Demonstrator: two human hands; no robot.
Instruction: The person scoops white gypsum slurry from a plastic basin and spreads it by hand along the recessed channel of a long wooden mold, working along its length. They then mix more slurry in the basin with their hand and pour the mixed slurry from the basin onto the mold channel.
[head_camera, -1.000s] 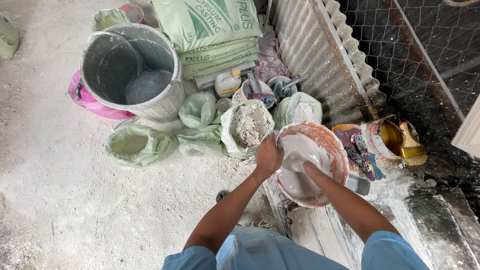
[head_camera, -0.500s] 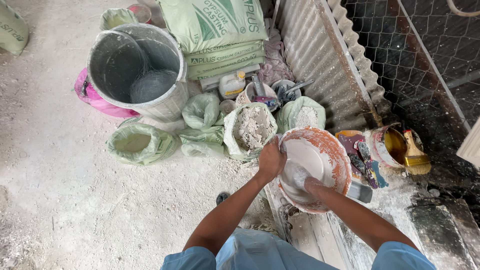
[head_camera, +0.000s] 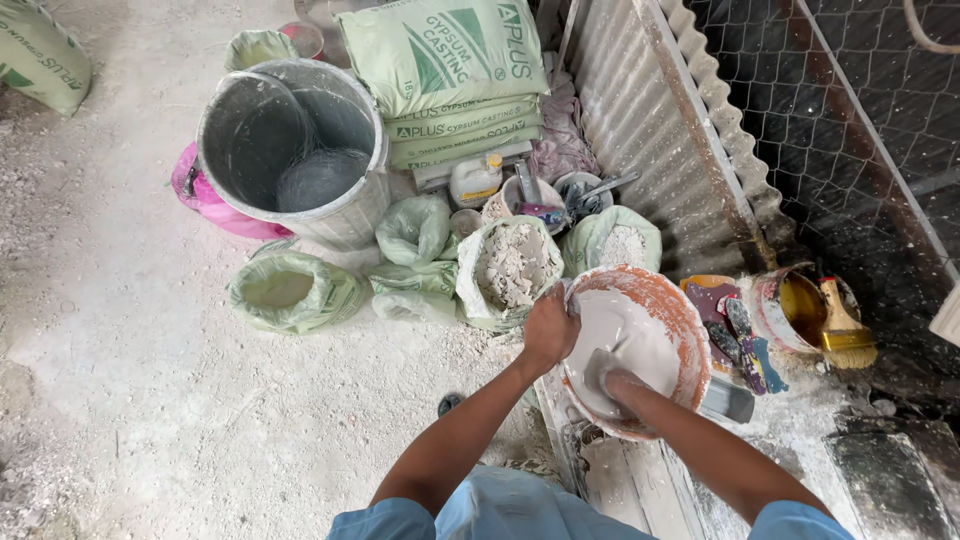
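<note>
Your left hand (head_camera: 548, 328) grips the round orange plaster-smeared bowl (head_camera: 668, 305) at its nine o'clock rim; the bowl tilts toward you. Your right hand (head_camera: 622, 383) clenches a grey scraper (head_camera: 597, 368) inside, over a dusty concrete floor (head_camera: 120, 400).

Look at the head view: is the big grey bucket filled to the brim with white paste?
No. The grey bucket shows bare inner walls with only a little dark liquid at its bottom; the white paste sits in the orange bowl.

The right hand (head_camera: 618, 385) is sunk in the wet white plaster of the round orange bowl (head_camera: 672, 300); its fingers are hidden. The pale green printed sack (head_camera: 40, 55) is cut off at the left edge. The grey drum (head_camera: 290, 150) covers most of the pink basin (head_camera: 205, 200).
</note>
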